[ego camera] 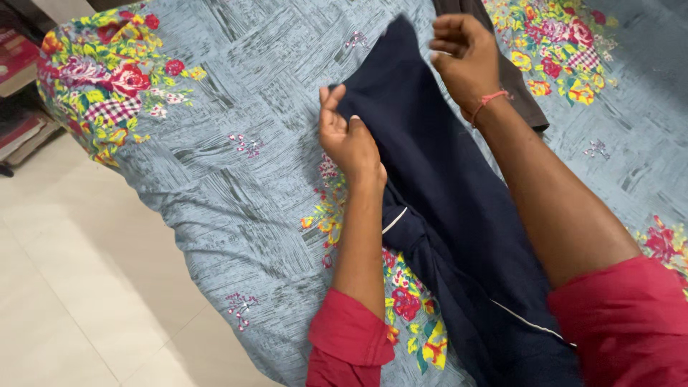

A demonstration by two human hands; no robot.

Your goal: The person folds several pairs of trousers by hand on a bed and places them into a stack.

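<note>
A dark navy garment (444, 193) with thin white piping lies stretched along a bed, its far end lifted. My left hand (347, 132) pinches the garment's left edge between fingers and thumb. My right hand (466, 57) is raised above the bed, fingers curled on the garment's upper end near a peak of cloth. Both arms wear rolled-up red sleeves, and a red thread circles my right wrist (491, 100).
The bed is covered by a grey-blue sheet (236, 143) with bright floral patches. A dark brown cloth (519, 89) lies beyond my right hand. Pale floor tiles (79, 287) fill the lower left. Books or boxes (18, 64) sit on a shelf at the far left.
</note>
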